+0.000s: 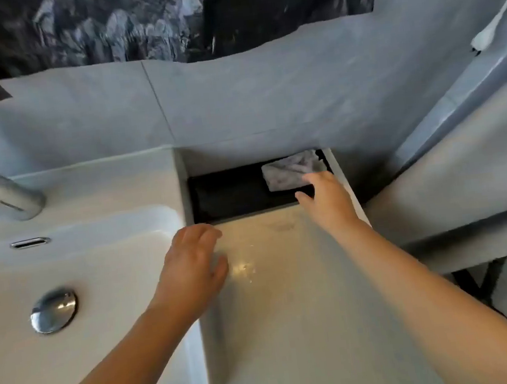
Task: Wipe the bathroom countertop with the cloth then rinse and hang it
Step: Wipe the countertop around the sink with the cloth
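A crumpled grey cloth (291,171) lies in the right end of a dark recess (230,194) at the back of the pale countertop (291,313). My right hand (328,197) reaches over the recess edge, its fingertips touching the cloth's near corner, fingers spread and not closed around it. My left hand (194,265) rests flat, fingers apart, on the sink's right rim where it meets the countertop. A few wet glints show on the counter just right of that hand.
A white sink basin (81,274) with a chrome drain plug (54,310) and overflow slot (30,243) fills the left. A chrome faucet (3,195) juts in at the far left. Grey tiled wall behind; a grey ledge (468,199) at the right.
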